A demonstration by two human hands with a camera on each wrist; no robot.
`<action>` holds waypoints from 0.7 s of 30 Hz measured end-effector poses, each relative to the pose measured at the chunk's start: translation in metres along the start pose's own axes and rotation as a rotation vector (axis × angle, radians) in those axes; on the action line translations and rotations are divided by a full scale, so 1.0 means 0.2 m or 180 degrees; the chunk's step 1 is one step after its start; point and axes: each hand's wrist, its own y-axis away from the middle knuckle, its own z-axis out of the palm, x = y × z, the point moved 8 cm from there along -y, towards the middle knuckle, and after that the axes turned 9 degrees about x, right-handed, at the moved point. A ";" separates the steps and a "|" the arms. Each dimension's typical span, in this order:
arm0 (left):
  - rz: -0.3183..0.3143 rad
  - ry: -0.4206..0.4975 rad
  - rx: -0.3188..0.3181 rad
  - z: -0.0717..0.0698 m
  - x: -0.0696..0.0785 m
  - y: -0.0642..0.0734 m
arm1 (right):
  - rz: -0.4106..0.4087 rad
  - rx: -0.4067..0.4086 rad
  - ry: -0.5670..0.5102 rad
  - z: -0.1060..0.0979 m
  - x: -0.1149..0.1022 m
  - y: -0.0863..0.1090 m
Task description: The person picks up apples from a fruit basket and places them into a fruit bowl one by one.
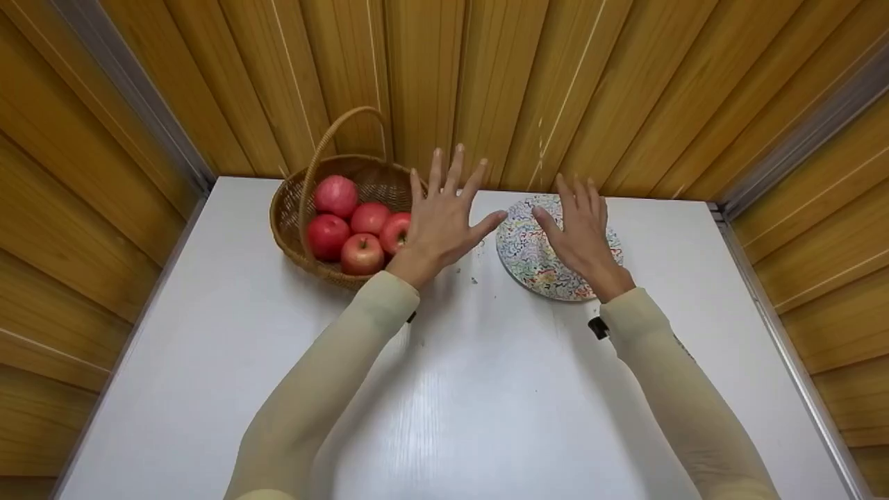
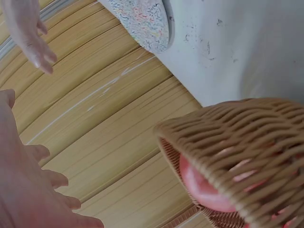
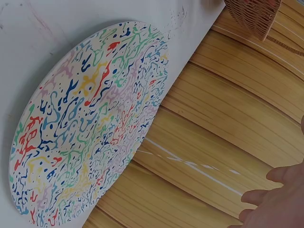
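My left hand (image 1: 441, 222) is raised with its fingers spread, overlapping the right rim of a wicker basket (image 1: 283, 239) in the head view. Nothing is in its grasp. Inside the basket lie several red apples (image 1: 362, 254), and one apple (image 2: 204, 187) shows through the mouth in the left wrist view. My right hand (image 1: 583, 236) hovers over a round plate (image 1: 521, 260) with a multicoloured squiggle pattern, fingers extended and thumb apart, holding nothing. In the right wrist view the plate (image 3: 90, 123) appears nearly whole, with fingertips (image 3: 254, 196) off to the lower right.
A white table (image 1: 444, 417) carries the basket and the plate. Wood-slat panels (image 1: 486, 83) stand behind it and at both sides. The basket's arched handle (image 1: 321, 149) rises above its rim. Small dark specks (image 1: 474, 280) mark the tabletop between basket and plate.
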 end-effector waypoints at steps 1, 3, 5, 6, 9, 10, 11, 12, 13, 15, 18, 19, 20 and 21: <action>0.0017 0.0012 0.0035 -0.02 0.00 0.00 | 0.0000 0.0003 -0.0007 0.00 0.00 0.00; 0.0046 0.0032 0.0101 -0.06 0.00 0.01 | 0.0010 -0.0012 -0.0026 0.00 -0.01 0.00; 0.0061 0.0029 0.0170 -0.09 -0.01 0.01 | 0.0014 -0.0033 -0.0042 0.01 -0.01 0.00; 0.0066 0.0037 0.0200 -0.11 -0.01 0.02 | 0.0019 -0.0043 -0.0041 0.01 -0.01 0.01; 0.0081 0.0034 0.0295 -0.16 -0.04 0.03 | 0.0018 -0.0045 -0.0056 0.02 -0.03 0.01; 0.0085 0.0036 0.0323 -0.18 -0.04 0.03 | 0.0016 -0.0032 -0.0062 0.02 -0.03 0.01; 0.0093 0.0024 0.0355 -0.20 -0.05 0.04 | 0.0011 -0.0020 -0.0058 0.02 -0.04 0.01; 0.0100 0.0015 0.0380 -0.21 -0.06 0.04 | 0.0003 -0.0011 -0.0060 0.03 -0.05 0.01; 0.0104 0.0007 0.0410 -0.23 -0.07 0.04 | -0.0005 -0.0007 -0.0069 0.03 -0.06 0.01; 0.0106 -0.0022 0.0473 -0.28 -0.09 0.04 | -0.0020 -0.0002 -0.0084 0.04 -0.08 0.01; 0.0068 0.0003 0.0601 -0.35 -0.14 0.05 | -0.0032 -0.0013 -0.0140 0.05 -0.12 -0.01; 0.0047 0.0020 0.0652 -0.38 -0.15 0.06 | -0.0028 -0.0020 -0.0168 0.06 -0.13 -0.01; 0.0023 0.0052 0.0703 -0.40 -0.17 0.06 | -0.0025 -0.0023 -0.0202 0.07 -0.15 -0.01; 0.0005 0.0098 0.0761 -0.43 -0.18 0.07 | -0.0025 -0.0023 -0.0236 0.07 -0.16 -0.01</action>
